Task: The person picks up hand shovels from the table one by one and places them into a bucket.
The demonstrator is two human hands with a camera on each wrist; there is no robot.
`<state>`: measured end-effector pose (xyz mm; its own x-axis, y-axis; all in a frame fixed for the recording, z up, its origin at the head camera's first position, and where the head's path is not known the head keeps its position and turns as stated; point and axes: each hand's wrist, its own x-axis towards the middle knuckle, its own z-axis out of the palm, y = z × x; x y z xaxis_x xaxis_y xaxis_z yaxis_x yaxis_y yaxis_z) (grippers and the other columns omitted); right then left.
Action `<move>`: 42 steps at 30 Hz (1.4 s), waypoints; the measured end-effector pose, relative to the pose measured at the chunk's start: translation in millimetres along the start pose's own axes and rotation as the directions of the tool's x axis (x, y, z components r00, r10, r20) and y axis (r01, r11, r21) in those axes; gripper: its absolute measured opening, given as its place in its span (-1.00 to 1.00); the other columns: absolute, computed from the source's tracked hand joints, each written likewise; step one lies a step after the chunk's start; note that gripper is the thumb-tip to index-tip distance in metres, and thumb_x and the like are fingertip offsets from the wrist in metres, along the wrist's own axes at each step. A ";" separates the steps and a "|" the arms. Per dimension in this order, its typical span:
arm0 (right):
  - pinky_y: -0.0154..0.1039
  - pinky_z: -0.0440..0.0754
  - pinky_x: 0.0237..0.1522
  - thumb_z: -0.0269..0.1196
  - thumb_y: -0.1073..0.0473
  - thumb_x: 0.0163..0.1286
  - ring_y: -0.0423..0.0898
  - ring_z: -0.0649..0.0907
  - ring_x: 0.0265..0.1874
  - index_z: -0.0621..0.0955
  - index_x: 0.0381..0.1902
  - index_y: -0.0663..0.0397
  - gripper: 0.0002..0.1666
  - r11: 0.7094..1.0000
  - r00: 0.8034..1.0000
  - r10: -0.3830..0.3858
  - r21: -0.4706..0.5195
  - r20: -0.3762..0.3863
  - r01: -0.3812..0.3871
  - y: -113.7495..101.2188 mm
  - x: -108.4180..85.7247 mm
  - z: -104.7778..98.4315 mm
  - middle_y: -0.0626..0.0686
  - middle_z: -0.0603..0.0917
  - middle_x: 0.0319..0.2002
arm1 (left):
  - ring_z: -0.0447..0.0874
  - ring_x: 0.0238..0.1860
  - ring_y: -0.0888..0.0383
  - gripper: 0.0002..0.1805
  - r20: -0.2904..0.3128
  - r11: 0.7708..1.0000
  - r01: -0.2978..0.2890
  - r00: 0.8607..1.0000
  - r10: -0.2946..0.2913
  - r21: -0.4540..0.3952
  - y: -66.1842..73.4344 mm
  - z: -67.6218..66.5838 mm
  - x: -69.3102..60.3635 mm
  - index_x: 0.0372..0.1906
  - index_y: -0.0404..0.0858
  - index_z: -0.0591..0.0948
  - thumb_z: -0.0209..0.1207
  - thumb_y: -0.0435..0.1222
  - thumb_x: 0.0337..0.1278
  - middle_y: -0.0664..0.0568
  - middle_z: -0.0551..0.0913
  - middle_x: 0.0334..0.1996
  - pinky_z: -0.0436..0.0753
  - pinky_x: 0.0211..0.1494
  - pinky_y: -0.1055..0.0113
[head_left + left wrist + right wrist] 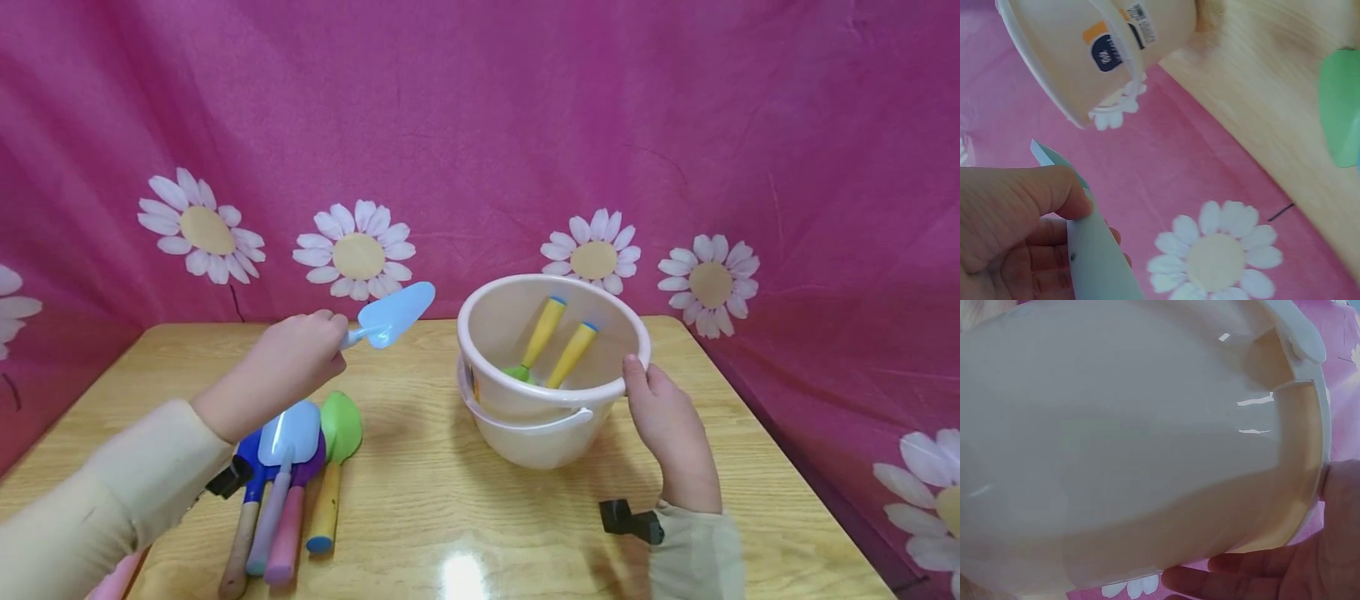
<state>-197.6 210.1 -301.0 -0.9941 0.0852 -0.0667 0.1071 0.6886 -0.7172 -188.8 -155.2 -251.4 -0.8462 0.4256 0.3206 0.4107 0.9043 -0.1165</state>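
My left hand (288, 367) grips the handle of a light blue toy trowel (397, 314) above the table, its blade pointing toward the bucket. A pale handle (1100, 256) lies under the thumb in the left wrist view. With the thumb at the rim, my right hand (670, 421) holds the right side of a cream bucket (525, 421); its fingers reach along the outer wall (1116, 456) in the right wrist view. Inside the bucket lean two yellow-handled tools (572, 356), with some green showing at their lower ends. The bucket's handle (536, 427) hangs down in front.
Several toy shovels lie together at the left of the wooden table (420, 508): a light blue one (288, 433), a green one with a yellow handle (342, 425), and others in blue and purple. A pink daisy-print cloth (480, 150) hangs behind the table.
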 end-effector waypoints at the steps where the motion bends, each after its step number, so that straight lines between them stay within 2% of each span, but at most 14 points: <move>1: 0.30 0.16 0.04 -0.48 -0.42 0.26 0.29 0.22 0.20 0.08 0.35 0.15 -0.05 1.000 1.000 0.000 0.001 -0.004 0.000 -0.4 0.2 -0.7 0.29 0.23 0.25 | 0.41 -0.61 0.11 -0.81 -0.003 1.000 -0.005 1.000 0.005 0.013 2.5 -2.3 4.2 -0.49 -0.41 0.47 0.27 -0.48 -0.26 -0.02 0.41 -0.65 0.52 -0.51 0.28; 5: 0.29 0.15 0.06 -0.48 -0.41 0.27 0.29 0.22 0.19 0.10 0.33 0.19 -0.05 1.000 1.000 -0.020 -0.011 -0.015 0.020 -1.0 1.8 -2.8 0.30 0.25 0.23 | 0.44 -0.58 0.09 -0.80 0.014 0.998 -0.003 1.000 0.002 0.059 16.7 -13.7 19.4 -0.46 -0.43 0.51 0.29 -0.45 -0.25 -0.06 0.46 -0.61 0.54 -0.51 0.27; 8: 0.28 0.14 0.06 -0.48 -0.40 0.28 0.29 0.21 0.20 0.11 0.33 0.19 -0.06 1.000 1.000 -0.021 -0.013 -0.011 0.021 -0.3 2.9 -2.6 0.30 0.26 0.23 | 0.47 -0.54 0.07 -0.76 0.011 0.991 -0.034 0.999 0.033 0.127 26.6 -19.4 28.5 -0.43 -0.44 0.53 0.33 -0.40 -0.26 -0.09 0.48 -0.57 0.56 -0.52 0.25; 12: 0.28 0.13 0.07 -0.47 -0.43 0.26 0.28 0.20 0.21 0.09 0.34 0.17 -0.04 1.000 1.000 -0.002 0.003 -0.001 0.002 0.9 2.8 -1.6 0.28 0.25 0.24 | 0.49 -0.54 0.07 -0.71 -0.078 0.951 -0.117 0.986 0.145 0.285 38.2 -19.2 39.4 -0.47 -0.41 0.54 0.38 -0.34 -0.33 -0.08 0.48 -0.60 0.53 -0.58 0.27; 16: 0.27 0.14 0.07 -0.46 -0.43 0.25 0.27 0.22 0.20 0.10 0.33 0.17 -0.04 1.000 1.000 0.007 0.007 0.002 -0.007 2.2 1.9 -0.1 0.28 0.27 0.23 | 0.48 -0.57 0.08 -0.82 -0.130 0.905 -0.153 0.967 0.220 0.398 53.3 -15.0 48.8 -0.53 -0.37 0.53 0.33 -0.42 -0.29 -0.06 0.47 -0.64 0.51 -0.59 0.31; 19: 0.26 0.14 0.08 -0.46 -0.42 0.26 0.27 0.24 0.19 0.13 0.32 0.20 -0.04 1.000 1.000 0.001 0.005 -0.010 -0.001 3.1 1.2 0.4 0.29 0.30 0.20 | 0.50 -0.58 0.09 -0.93 -0.102 0.896 -0.157 0.971 0.217 0.415 67.2 -15.2 57.3 -0.53 -0.33 0.57 0.25 -0.46 -0.18 -0.05 0.49 -0.63 0.53 -0.57 0.33; 21: 0.26 0.15 0.08 -0.46 -0.42 0.27 0.27 0.24 0.18 0.14 0.31 0.21 -0.05 1.000 1.000 -0.004 0.007 -0.017 0.005 3.5 0.9 0.4 0.30 0.31 0.19 | 0.51 -0.58 0.09 -0.97 -0.079 0.902 -0.156 0.976 0.204 0.402 76.1 -16.9 62.4 -0.51 -0.31 0.59 0.22 -0.46 -0.13 -0.05 0.50 -0.63 0.54 -0.57 0.31; 24: 0.26 0.15 0.07 -0.45 -0.41 0.27 0.28 0.25 0.18 0.14 0.31 0.22 -0.05 1.000 1.000 -0.014 0.003 -0.024 0.014 2.7 0.8 0.0 0.31 0.31 0.19 | 0.51 -0.57 0.09 -0.95 -0.039 0.915 -0.148 0.984 0.176 0.376 87.7 -20.8 67.8 -0.47 -0.28 0.62 0.20 -0.46 -0.09 -0.03 0.51 -0.62 0.56 -0.56 0.27; 27: 0.26 0.15 0.08 -0.45 -0.42 0.27 0.27 0.25 0.18 0.13 0.31 0.21 -0.05 1.000 0.999 -0.019 0.003 -0.025 0.019 1.0 2.0 -1.3 0.30 0.31 0.19 | 0.50 -0.57 0.12 -0.93 -0.006 0.905 -0.162 0.984 0.178 0.393 96.8 -23.6 71.0 -0.43 -0.25 0.62 0.18 -0.44 -0.08 0.01 0.52 -0.62 0.55 -0.56 0.26; 29: 0.25 0.15 0.09 -0.44 -0.42 0.26 0.26 0.25 0.19 0.13 0.31 0.20 -0.04 1.000 1.000 -0.015 0.009 -0.023 0.015 1.5 2.2 -0.6 0.29 0.31 0.19 | 0.49 -0.59 0.15 -0.92 -0.011 0.878 -0.188 0.977 0.214 0.441 101.3 -22.7 71.2 -0.48 -0.22 0.61 0.16 -0.44 -0.10 0.04 0.52 -0.63 0.52 -0.57 0.29; 31: 0.25 0.15 0.08 -0.44 -0.43 0.26 0.26 0.24 0.19 0.13 0.31 0.19 -0.04 1.000 1.000 -0.014 0.012 -0.019 0.014 1.5 2.5 0.1 0.29 0.30 0.20 | 0.47 -0.63 0.18 -0.91 -0.040 0.834 -0.207 0.964 0.263 0.512 103.8 -20.6 70.5 -0.55 -0.18 0.58 0.16 -0.43 -0.14 0.08 0.50 -0.66 0.46 -0.58 0.34; 35: 0.27 0.16 0.07 -0.44 -0.43 0.26 0.27 0.23 0.20 0.12 0.32 0.19 -0.04 1.000 1.000 -0.012 0.017 -0.006 0.012 0.7 3.2 0.8 0.28 0.28 0.22 | 0.42 -0.69 0.22 -0.86 -0.121 0.762 -0.182 0.939 0.323 0.622 104.3 -18.1 68.4 -0.66 -0.13 0.52 0.15 -0.42 -0.18 0.12 0.44 -0.72 0.36 -0.60 0.38; 38: 0.28 0.17 0.05 -0.44 -0.43 0.26 0.27 0.23 0.20 0.09 0.33 0.19 -0.04 1.000 1.000 -0.015 0.018 0.001 0.015 0.1 3.2 0.3 0.29 0.26 0.23 | 0.41 -0.67 0.22 -0.86 -0.153 0.738 -0.148 0.934 0.324 0.659 103.7 -21.1 68.0 -0.64 -0.13 0.52 0.12 -0.39 -0.12 0.11 0.43 -0.72 0.37 -0.58 0.38; 42: 0.27 0.18 0.06 -0.45 -0.40 0.28 0.28 0.24 0.19 0.11 0.32 0.22 -0.06 1.000 1.000 -0.027 -0.008 -0.013 0.027 1.4 2.1 -1.1 0.30 0.28 0.22 | 0.42 -0.57 0.19 -0.90 -0.174 0.732 -0.126 0.931 0.320 0.670 104.3 -26.1 68.9 -0.56 -0.14 0.56 0.11 -0.36 -0.04 0.08 0.45 -0.64 0.40 -0.53 0.36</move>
<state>-199.6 212.0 -301.4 -0.9964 0.0760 -0.0377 0.0801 0.6967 -0.7129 -195.4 -32.5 -217.0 -0.5976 0.6797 0.4252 0.1794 0.6303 -0.7553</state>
